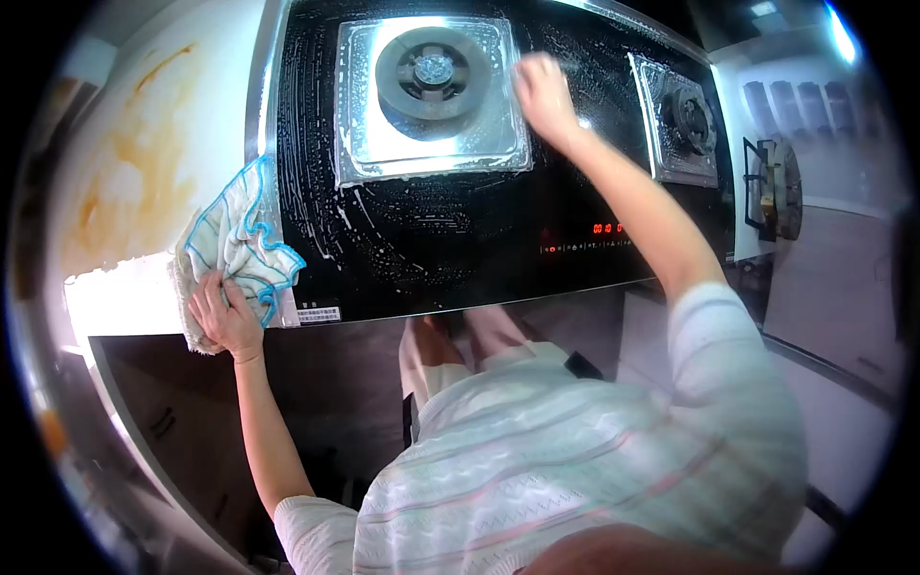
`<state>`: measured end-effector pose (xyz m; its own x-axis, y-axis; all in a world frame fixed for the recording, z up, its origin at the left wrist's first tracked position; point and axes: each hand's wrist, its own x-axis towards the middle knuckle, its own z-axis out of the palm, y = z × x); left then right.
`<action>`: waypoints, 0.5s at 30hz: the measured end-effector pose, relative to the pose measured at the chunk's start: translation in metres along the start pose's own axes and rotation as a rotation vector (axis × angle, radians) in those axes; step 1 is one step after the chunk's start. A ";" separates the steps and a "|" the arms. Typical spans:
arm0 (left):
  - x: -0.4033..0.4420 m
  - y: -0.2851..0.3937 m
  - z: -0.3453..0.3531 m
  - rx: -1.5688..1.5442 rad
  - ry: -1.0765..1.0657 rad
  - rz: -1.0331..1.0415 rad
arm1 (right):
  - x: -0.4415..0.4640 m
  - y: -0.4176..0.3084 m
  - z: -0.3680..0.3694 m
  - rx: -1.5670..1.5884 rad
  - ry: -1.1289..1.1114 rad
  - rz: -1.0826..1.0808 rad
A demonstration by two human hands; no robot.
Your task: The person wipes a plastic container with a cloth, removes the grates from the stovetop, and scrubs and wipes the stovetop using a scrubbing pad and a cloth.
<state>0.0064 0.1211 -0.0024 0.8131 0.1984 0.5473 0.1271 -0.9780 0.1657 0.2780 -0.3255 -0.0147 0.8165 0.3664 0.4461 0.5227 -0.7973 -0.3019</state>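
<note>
My left hand (227, 314) is on a white cloth (230, 235) with blue edging, its fingers curled into the fabric. The cloth lies bunched over the left edge of the black glass cooktop (402, 244) and the counter beside it. My right hand (546, 96) is closed, just at the right edge of the left burner's square metal plate (431, 158). Whatever its fingers hold, if anything, is hidden. A round burner (433, 72) stands on that plate. Whitish suds and wet streaks cover the plate and the glass around it.
The right burner (692, 123) sits on its own sudsy metal plate. A pan support (778, 190) rests on the counter at the right. Brown stains mark the white counter (216, 91) at the left. Red digits (606, 229) glow near the cooktop's front edge.
</note>
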 end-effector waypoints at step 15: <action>-0.001 -0.001 0.001 -0.065 0.041 -0.013 | -0.056 -0.073 -0.018 0.003 -0.219 -0.200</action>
<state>0.0062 0.1223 -0.0039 0.7877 0.2147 0.5775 0.0990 -0.9692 0.2253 0.1897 -0.2968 -0.0023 0.7303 0.6116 0.3044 0.6793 -0.6974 -0.2284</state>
